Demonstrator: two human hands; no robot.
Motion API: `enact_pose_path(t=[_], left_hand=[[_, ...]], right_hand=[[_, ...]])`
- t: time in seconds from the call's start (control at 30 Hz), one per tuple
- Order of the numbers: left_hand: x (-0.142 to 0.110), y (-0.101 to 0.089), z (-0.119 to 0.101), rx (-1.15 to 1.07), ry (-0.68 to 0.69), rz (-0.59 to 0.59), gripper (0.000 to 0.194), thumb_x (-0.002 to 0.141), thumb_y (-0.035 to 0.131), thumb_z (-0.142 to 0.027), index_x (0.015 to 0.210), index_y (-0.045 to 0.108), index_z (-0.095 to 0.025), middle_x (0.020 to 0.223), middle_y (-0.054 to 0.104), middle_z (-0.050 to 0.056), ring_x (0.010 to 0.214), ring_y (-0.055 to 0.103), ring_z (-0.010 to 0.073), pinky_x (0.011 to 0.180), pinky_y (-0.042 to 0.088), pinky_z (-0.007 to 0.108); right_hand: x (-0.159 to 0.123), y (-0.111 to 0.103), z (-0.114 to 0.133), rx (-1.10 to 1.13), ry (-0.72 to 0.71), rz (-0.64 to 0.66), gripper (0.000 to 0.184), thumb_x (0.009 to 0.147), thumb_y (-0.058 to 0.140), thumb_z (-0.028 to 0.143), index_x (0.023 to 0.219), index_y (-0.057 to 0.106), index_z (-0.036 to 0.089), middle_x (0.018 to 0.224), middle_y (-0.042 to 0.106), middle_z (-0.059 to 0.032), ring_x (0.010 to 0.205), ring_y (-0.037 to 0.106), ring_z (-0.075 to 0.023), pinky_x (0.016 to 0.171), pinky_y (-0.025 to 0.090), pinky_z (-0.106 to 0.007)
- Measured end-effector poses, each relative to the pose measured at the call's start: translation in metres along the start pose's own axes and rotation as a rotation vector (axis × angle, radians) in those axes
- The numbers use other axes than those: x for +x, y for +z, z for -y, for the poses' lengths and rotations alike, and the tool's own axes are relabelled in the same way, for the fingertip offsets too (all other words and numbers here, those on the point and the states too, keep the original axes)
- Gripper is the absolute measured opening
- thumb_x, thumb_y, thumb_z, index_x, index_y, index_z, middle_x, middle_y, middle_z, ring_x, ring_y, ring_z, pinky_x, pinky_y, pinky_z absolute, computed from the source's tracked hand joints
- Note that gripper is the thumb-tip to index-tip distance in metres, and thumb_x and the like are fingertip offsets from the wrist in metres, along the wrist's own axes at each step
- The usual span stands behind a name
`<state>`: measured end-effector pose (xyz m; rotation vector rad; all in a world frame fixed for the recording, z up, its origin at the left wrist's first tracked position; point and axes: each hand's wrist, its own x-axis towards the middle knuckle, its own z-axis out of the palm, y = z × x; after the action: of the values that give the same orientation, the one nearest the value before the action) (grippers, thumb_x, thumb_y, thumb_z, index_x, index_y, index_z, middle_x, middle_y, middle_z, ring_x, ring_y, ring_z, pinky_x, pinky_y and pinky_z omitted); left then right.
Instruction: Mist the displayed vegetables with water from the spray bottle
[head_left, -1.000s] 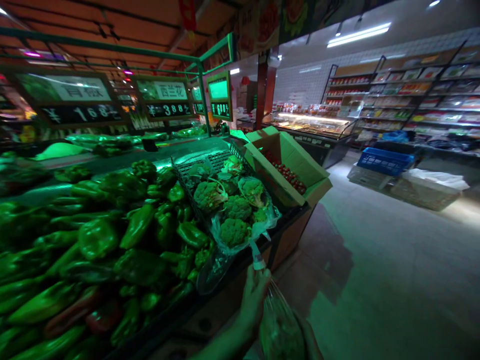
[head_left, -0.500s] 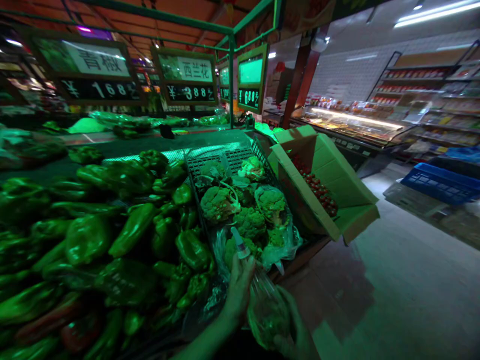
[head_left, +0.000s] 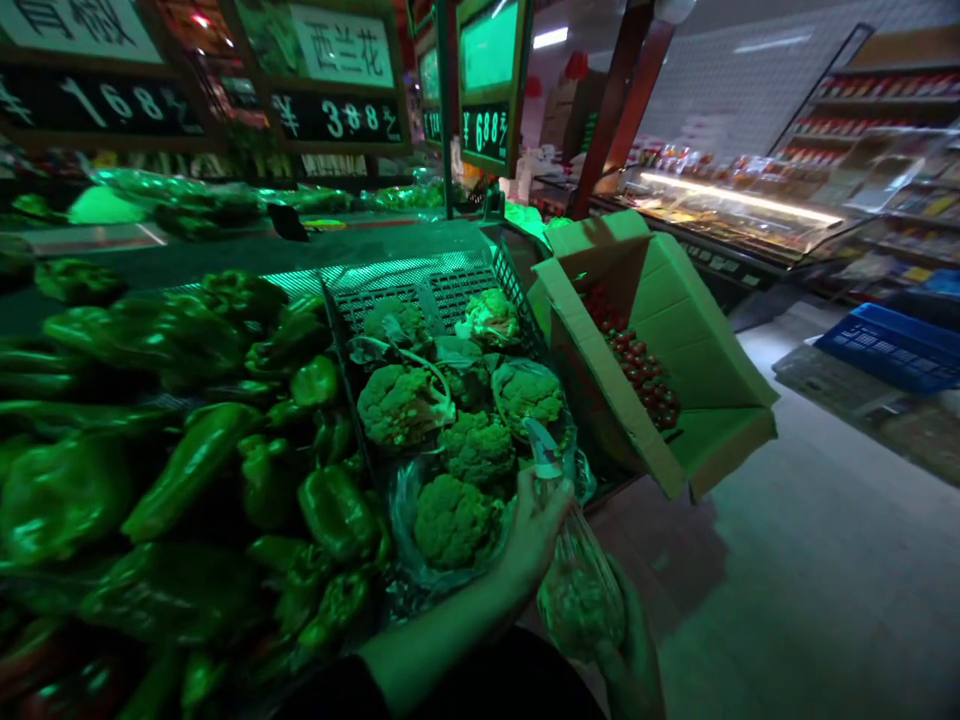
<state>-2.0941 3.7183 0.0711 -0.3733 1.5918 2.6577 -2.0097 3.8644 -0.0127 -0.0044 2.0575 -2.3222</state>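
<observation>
My left hand is closed around the gathered neck of a clear plastic bag, whose pale twisted end sticks up above the fingers. A bulky green vegetable fills the bag; it looks like broccoli, though the plastic blurs it. From below and the right, my right hand cups the filled part, its fingers partly hidden behind the bag. Just beyond my left hand, several broccoli heads lie in a black plastic crate, some in clear wrap.
Green peppers are heaped left of the crate. On the right, a tilted cardboard box holds cherry tomatoes. Price signs hang above the back edge. A blue crate stands farther right, near a lit display counter.
Both hands and the bag have shifted right relative to the crate, uncovering a broccoli head at its near end. The camera has turned, so the peppers sit farther left. Both hands keep their hold.
</observation>
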Motion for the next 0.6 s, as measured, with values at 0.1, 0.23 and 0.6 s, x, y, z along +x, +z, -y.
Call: enact_pose_path(t=[0.1,0.23,0.6], left_hand=[[0.009,0.014,0.005,-0.045,-0.024,-0.02,0.044,0.082,0.066,-0.055,0.107,0.047,-0.024,0.091,0.055,-0.001,0.082,0.054,0.0151,0.08,0.044,0.03],[0.018,0.034,0.008,-0.092,0.026,-0.076,0.047,0.078,0.069,-0.059,0.101,0.048,-0.024,0.086,0.056,-0.001,0.081,0.056,0.0163,0.077,0.045,0.029],[0.026,0.065,-0.002,-0.105,0.133,-0.223,0.05,0.077,0.069,-0.058,0.102,0.046,-0.023,0.083,0.059,-0.001,0.077,0.058,0.0159,0.071,0.046,0.028]], right_hand=[[0.012,-0.012,0.007,0.008,0.035,0.015,0.083,0.081,0.066,0.059,0.148,0.032,0.023,0.144,0.053,-0.0152,0.131,0.053,-0.0347,0.1,0.052,-0.044],[0.035,-0.031,0.023,-0.012,0.001,0.061,0.077,0.082,0.064,0.059,0.144,0.035,0.022,0.146,0.051,-0.0152,0.132,0.052,-0.0338,0.101,0.051,-0.042],[0.085,-0.057,0.059,0.075,0.017,0.369,0.082,0.077,0.071,0.059,0.144,0.038,0.026,0.144,0.053,-0.0148,0.129,0.054,-0.0341,0.099,0.051,-0.044]])
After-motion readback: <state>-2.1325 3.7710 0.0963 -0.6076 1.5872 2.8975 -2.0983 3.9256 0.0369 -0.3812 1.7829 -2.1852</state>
